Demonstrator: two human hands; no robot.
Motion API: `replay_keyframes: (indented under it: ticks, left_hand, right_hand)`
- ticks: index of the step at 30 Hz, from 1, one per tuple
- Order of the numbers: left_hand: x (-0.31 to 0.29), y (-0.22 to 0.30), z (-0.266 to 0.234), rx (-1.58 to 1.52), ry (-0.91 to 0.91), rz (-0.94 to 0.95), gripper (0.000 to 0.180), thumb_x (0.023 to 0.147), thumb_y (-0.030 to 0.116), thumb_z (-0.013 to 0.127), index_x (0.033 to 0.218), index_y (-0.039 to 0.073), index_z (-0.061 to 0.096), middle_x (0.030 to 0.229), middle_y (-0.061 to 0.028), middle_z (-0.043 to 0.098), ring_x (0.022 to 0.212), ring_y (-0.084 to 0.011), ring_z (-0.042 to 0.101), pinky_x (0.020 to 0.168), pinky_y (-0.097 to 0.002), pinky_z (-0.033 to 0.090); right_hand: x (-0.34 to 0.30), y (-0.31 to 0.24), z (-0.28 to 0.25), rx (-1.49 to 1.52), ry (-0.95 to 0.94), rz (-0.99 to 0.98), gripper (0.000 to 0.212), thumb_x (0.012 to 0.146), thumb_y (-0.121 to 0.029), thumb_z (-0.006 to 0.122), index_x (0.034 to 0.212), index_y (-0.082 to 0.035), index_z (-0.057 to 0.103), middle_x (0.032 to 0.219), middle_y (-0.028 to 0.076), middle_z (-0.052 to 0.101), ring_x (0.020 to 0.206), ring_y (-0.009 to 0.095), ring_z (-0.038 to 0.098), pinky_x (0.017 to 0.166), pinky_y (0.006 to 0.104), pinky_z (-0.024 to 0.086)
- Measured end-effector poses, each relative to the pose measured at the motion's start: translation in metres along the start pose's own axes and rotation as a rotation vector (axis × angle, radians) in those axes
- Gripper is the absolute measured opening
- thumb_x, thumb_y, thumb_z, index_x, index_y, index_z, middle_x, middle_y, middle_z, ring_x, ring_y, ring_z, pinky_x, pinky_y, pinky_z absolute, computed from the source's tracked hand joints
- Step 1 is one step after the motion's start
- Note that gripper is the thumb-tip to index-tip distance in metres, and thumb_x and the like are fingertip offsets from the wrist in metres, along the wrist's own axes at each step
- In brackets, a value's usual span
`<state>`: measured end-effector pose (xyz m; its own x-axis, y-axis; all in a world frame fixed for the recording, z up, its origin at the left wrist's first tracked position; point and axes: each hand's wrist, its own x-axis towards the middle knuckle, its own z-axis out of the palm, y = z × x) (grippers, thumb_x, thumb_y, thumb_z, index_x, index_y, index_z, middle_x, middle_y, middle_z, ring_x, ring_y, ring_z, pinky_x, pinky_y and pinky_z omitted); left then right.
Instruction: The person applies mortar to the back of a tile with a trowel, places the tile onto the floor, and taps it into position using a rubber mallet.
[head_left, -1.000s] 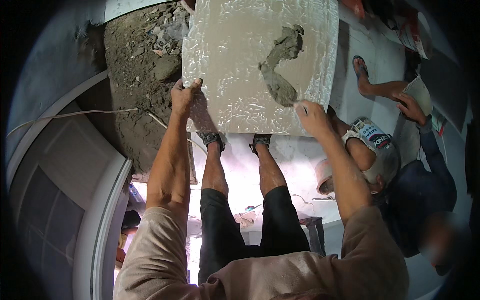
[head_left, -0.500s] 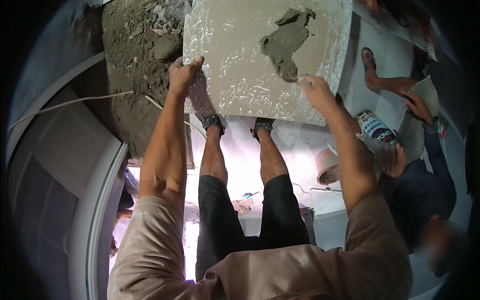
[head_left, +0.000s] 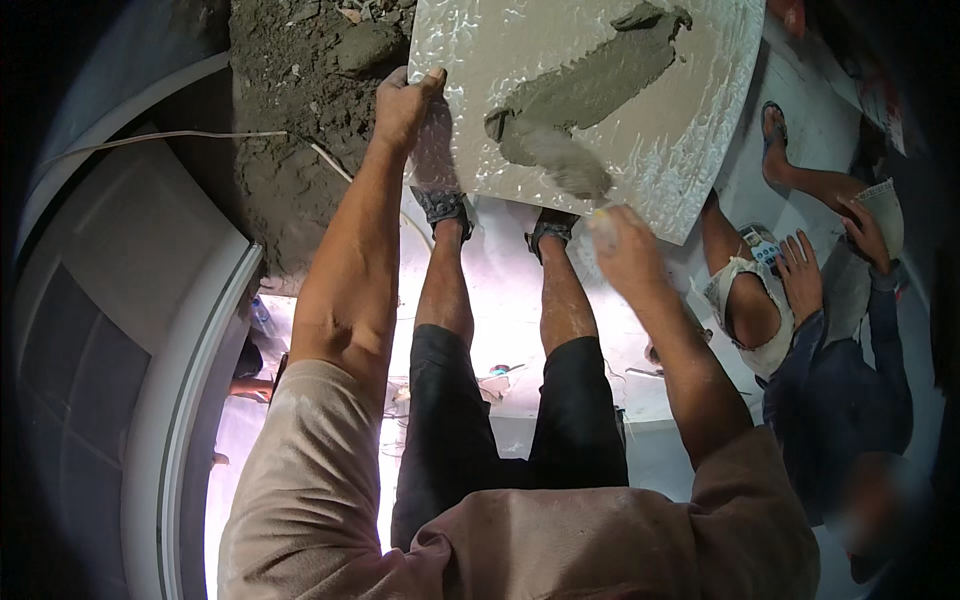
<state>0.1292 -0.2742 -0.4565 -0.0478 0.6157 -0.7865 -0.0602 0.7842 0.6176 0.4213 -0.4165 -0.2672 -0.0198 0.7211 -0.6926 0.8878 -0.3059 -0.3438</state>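
A large square tile (head_left: 465,45) is tilted up in front of me, its pale, glossy-patterned back facing me. My left hand (head_left: 405,108) grips its left edge, thumb on the face and fingers out of sight behind. Grey mortar (head_left: 610,82) lies in a long smear across the tile. My right hand (head_left: 632,258), blurred by motion, is closed around the handle of a trowel (head_left: 578,168). The trowel's mortar-coated blade is smeared by motion too, over the mortar's lower end near the tile's bottom edge.
Soil and rubble (head_left: 310,90) lie at the far left, crossed by a pale cable (head_left: 210,134). On the right a person sits with one hand (head_left: 800,278) on a knee, beside a container (head_left: 762,245). A curved white frame (head_left: 205,330) runs down the left side.
The mortar has been drawn out into a longer smear toward the tile's lower left. My right hand has come nearer to me, below the tile's edge. The seated person's blurred hand now rests on the knee.
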Motion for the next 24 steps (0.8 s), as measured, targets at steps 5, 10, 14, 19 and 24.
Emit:
replay_keyframes:
  ticks: [5, 10, 14, 19, 24]
  left_hand:
    - [0.003, -0.015, 0.001, 0.298, 0.159, 0.106, 0.04, 0.083, 0.03, 0.079, 0.104, -0.003, 0.071, 0.092, -0.0128, 0.074, 0.082, -0.0209, 0.068, 0.077, -0.0334, 0.051]
    - [0.01, -0.037, 0.001, 0.381, 0.264, 0.128, 0.049, 0.08, 0.04, 0.078, 0.11, 0.002, 0.072, 0.099, -0.0167, 0.075, 0.092, -0.0271, 0.071, 0.084, -0.0378, 0.051]
    - [0.008, -0.04, -0.001, 0.362, 0.266, 0.122, 0.047, 0.081, 0.04, 0.078, 0.111, 0.004, 0.072, 0.102, -0.0166, 0.075, 0.094, -0.0281, 0.07, 0.086, -0.038, 0.05]
    - [0.001, -0.029, 0.007, 0.393, 0.294, 0.18, 0.044, 0.084, 0.036, 0.077, 0.111, 0.003, 0.072, 0.102, -0.0156, 0.075, 0.092, -0.0266, 0.069, 0.086, -0.0373, 0.05]
    - [-0.012, -0.019, 0.01, 0.308, 0.229, 0.208, 0.037, 0.088, 0.027, 0.076, 0.11, -0.002, 0.069, 0.097, -0.0107, 0.074, 0.086, -0.0177, 0.065, 0.082, -0.0318, 0.049]
  right_hand:
    - [0.021, -0.03, -0.006, -0.169, -0.015, -0.019, 0.025, 0.089, -0.022, 0.065, 0.108, -0.006, 0.065, 0.098, 0.016, 0.062, 0.095, 0.039, 0.066, 0.084, 0.0492, 0.054]
    - [0.068, -0.002, -0.056, -0.256, 0.071, 0.086, 0.025, 0.095, -0.027, 0.06, 0.107, -0.006, 0.064, 0.107, 0.018, 0.064, 0.1, 0.041, 0.066, 0.085, 0.0508, 0.054]
    - [0.1, 0.022, -0.09, -0.302, 0.182, 0.154, 0.028, 0.095, -0.03, 0.06, 0.11, -0.007, 0.064, 0.109, 0.018, 0.064, 0.103, 0.042, 0.065, 0.088, 0.052, 0.053]
    - [0.144, 0.063, -0.132, -0.338, 0.263, 0.125, 0.033, 0.093, -0.026, 0.061, 0.118, -0.006, 0.066, 0.113, 0.019, 0.067, 0.106, 0.041, 0.065, 0.09, 0.0497, 0.052]
    - [0.192, 0.103, -0.16, -0.217, 0.36, 0.151, 0.036, 0.09, -0.026, 0.062, 0.119, -0.006, 0.07, 0.114, 0.022, 0.069, 0.109, 0.041, 0.065, 0.094, 0.0477, 0.052]
